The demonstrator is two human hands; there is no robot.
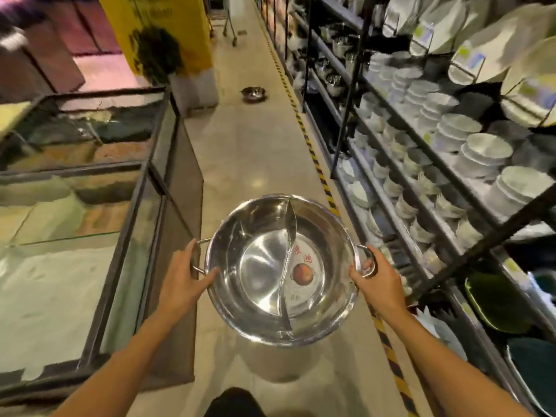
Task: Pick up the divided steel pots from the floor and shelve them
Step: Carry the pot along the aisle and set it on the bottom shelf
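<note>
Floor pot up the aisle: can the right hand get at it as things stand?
Probably not. The right hand and left hand both grip the divided pot, and the floor pot sits far up the aisle.

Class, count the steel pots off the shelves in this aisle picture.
2: one divided steel pot held in both hands, another pot on the floor farther down the aisle. Shelved steelware is too blurred to count.
</note>
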